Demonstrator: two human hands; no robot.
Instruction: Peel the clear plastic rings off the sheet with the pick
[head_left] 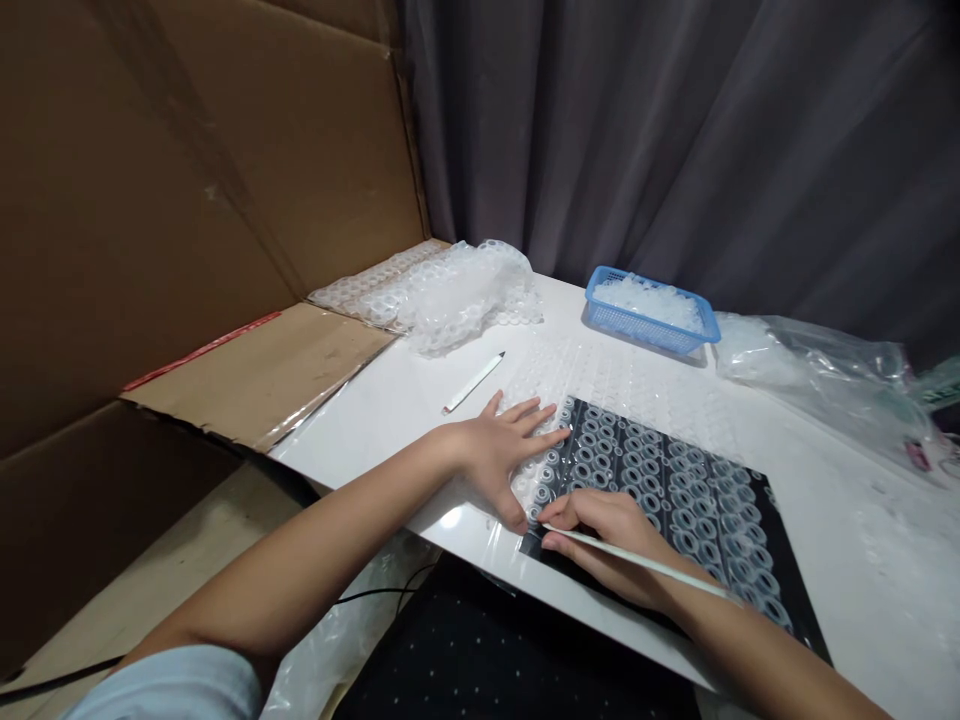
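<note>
My left hand lies flat with fingers spread on a clear plastic sheet at the left edge of a black board. On that board, translucent plastic rings are laid in several rows. My right hand rests low over the board's near left corner. Its fingers are closed on a slim white stick, which slants back over the wrist. The fingertips are beside a ring close to my left thumb. My right hand and forearm cover part of the board's near edge.
A white pencil lies on the white table. Behind it are crumpled clear ring sheets. A blue basket holds translucent pieces, with a clear plastic bag to its right. Cardboard borders the left side; a dark curtain hangs behind.
</note>
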